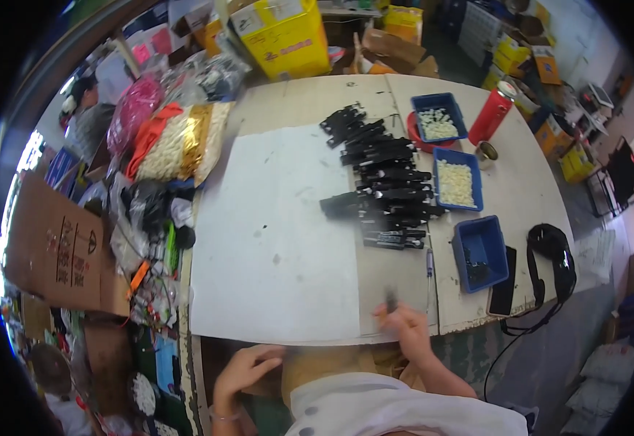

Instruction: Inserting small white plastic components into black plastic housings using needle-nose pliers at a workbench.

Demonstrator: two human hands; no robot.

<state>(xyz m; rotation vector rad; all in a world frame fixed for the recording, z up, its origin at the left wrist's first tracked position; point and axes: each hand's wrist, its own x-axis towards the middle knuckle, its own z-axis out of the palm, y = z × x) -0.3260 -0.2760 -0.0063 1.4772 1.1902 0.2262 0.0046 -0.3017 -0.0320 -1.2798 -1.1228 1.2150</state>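
Observation:
My right hand (408,328) is closed round a short dark piece (391,298), smeared by motion, above the front edge of the table. Its exact kind does not show. At the front left, my left hand (247,369) rests by the table edge and my lap, fingers stretched out and holding nothing. Beyond the right hand lies a long row of slim black plastic-looking parts (393,176), heaped side by side. A thin screwdriver-like tool (429,264) lies between that row and a blue tray (504,251) with a few dark bits inside.
Two blue trays (479,190) (464,122) hold small whitish pieces. A red flask (493,112) and a metal cup (486,154) stand nearby. A black phone (502,283) and black corded item (555,263) lie at right. Bags (179,145) and a cardboard box (62,251) crowd the left.

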